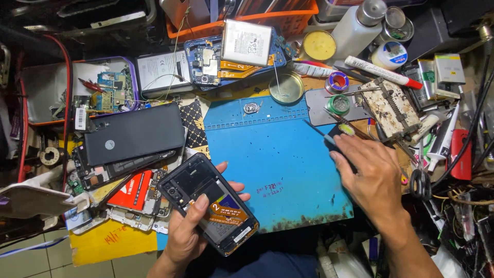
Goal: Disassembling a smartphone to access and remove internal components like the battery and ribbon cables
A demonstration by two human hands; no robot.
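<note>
My left hand (193, 226) grips an opened black phone (208, 203) with its back cover off, held over the near left corner of the blue work mat (278, 164). My thumb lies across the phone's middle, where an orange flex strip shows. My right hand (368, 172) rests at the mat's right edge, its fingers closed around a thin blue-handled tool (321, 134) whose tip points up and left. A small black piece sits under its fingertips.
Phone parts crowd the bench: a black back cover (134, 134), a circuit board with a silver battery (246, 42), a round tin lid (286, 87), solder spools (338, 104), a metal board holder (393, 108), scissors (421, 183), bottles and cables at right.
</note>
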